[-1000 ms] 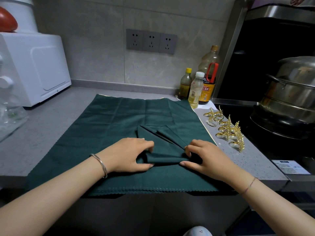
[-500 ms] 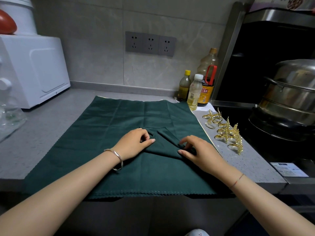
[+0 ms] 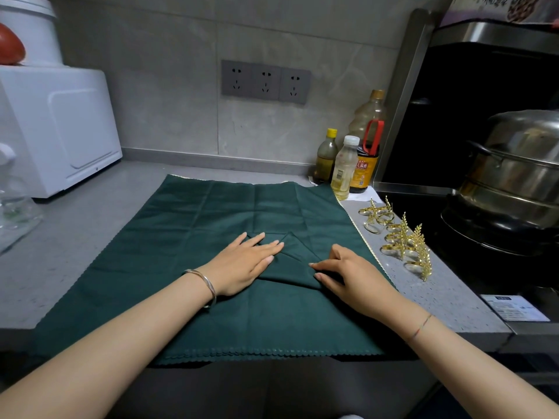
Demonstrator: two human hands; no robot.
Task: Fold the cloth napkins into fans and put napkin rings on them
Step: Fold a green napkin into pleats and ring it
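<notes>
Pressure is the point here: the left hand [image 3: 242, 264] lies flat, fingers straight and together, on the left part of a folded napkin [image 3: 290, 261], probably to hold the pleats down so they do not spring open. The right hand [image 3: 351, 276] sits at the right end of the same fold with fingers bent and their tips on the cloth, thumb lifted clear. Whether it nips any cloth beneath them I cannot tell. The fold forms a low wedge with a point toward the far side, midway between the two hands.

It rests on a larger spread of green napkins [image 3: 196, 225] covering the middle of the table [image 3: 75, 237]. Several scalloped hems show at the near edge, so this looks like a stack serving as a work surface. Judging by the shape, the fan is only partly made and no ring is on it yet.

Gold leaf-shaped napkin rings [image 3: 402, 240] wait in a row just right of the cloth, within easy reach of the right hand and near the dark stove [image 3: 459, 225]. Bottles [image 3: 344, 167] crowd the far right corner, a steel steamer pot [image 3: 514, 164] stands on the stove, and a white appliance [image 3: 60, 125] fills the far left. Nothing lies between hands and rings.
</notes>
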